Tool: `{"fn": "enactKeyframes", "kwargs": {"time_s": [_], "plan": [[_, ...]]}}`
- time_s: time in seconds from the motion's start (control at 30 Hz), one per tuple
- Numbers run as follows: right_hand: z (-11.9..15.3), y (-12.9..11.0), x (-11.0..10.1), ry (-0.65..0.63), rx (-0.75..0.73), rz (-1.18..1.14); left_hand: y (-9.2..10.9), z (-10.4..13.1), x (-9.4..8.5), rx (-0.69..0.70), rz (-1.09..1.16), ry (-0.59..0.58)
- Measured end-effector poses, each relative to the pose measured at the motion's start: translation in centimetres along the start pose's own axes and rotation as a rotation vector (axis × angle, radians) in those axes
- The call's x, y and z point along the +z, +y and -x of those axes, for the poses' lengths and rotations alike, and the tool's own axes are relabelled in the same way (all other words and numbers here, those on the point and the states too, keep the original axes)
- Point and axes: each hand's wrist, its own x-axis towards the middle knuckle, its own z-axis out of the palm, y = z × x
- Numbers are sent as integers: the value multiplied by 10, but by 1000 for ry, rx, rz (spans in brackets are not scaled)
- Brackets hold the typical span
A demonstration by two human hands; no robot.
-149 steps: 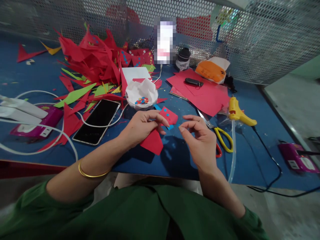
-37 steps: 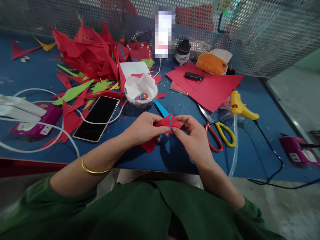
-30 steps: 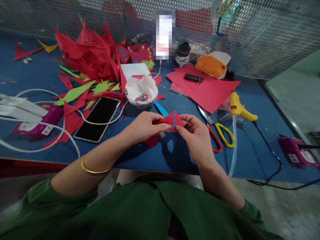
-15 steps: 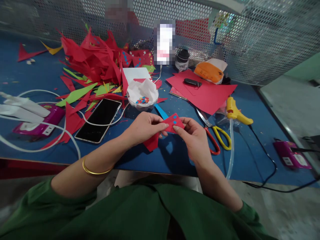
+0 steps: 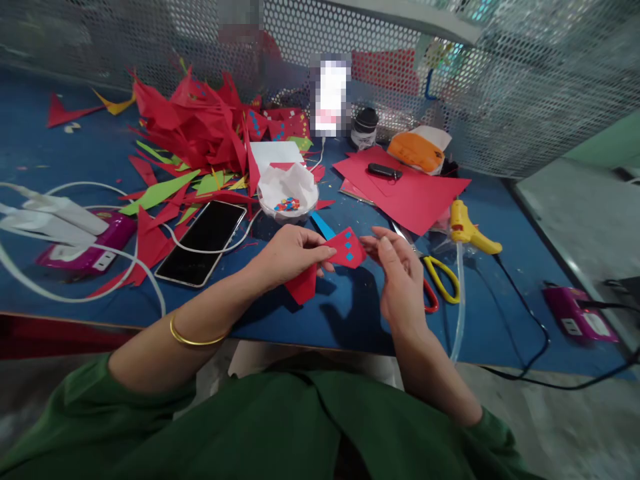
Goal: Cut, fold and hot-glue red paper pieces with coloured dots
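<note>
My left hand pinches a small red paper piece with blue squares stuck on it, held just above the blue table. A larger part of the red paper hangs below my left fingers. To the right of the piece, my right hand is off the paper with its fingers apart and nothing in them. A blue paper strip lies behind the piece. A clear bowl lined with white tissue holds several tiny coloured squares.
Scissors with yellow and red handles lie right of my right hand. A yellow glue gun, red sheets, a black phone, white cables and a heap of red and green scraps surround the spot. A mesh wall stands behind.
My right hand has let go of the red piece and pulled back to the right with fingers spread. My left hand still holds the piece in the same place.
</note>
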Motion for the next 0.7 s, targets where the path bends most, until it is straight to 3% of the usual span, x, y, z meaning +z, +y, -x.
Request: {"fn": "enactKeyframes", "kwargs": {"time_s": [0.1, 0.27, 0.3, 0.37, 0.47, 0.53, 0.6, 0.7], "plan": [[-2, 1, -1, 8, -56, 54, -1, 1, -1, 39, -84, -50], [-1, -3, -1, -178, 49, 209, 0, 3, 3, 168, -277, -141], [-2, -3, -1, -185, 47, 224, 0, 3, 3, 208, -268, -98], [-3, -3, -2, -107, 1, 208, 1, 2, 1, 319, -214, 98], [-8, -4, -5, 131, -118, 150, 3, 0, -5, 479, -86, 489], [-10, -7, -7, 254, -168, 101, 5, 0, -8, 495, -5, 635], [-11, -10, -9, 333, -189, 47, 6, 0, -8, 442, 44, 657], [-11, -12, -7, 381, -173, -1, 5, 1, -2, 309, 102, 528]]}}
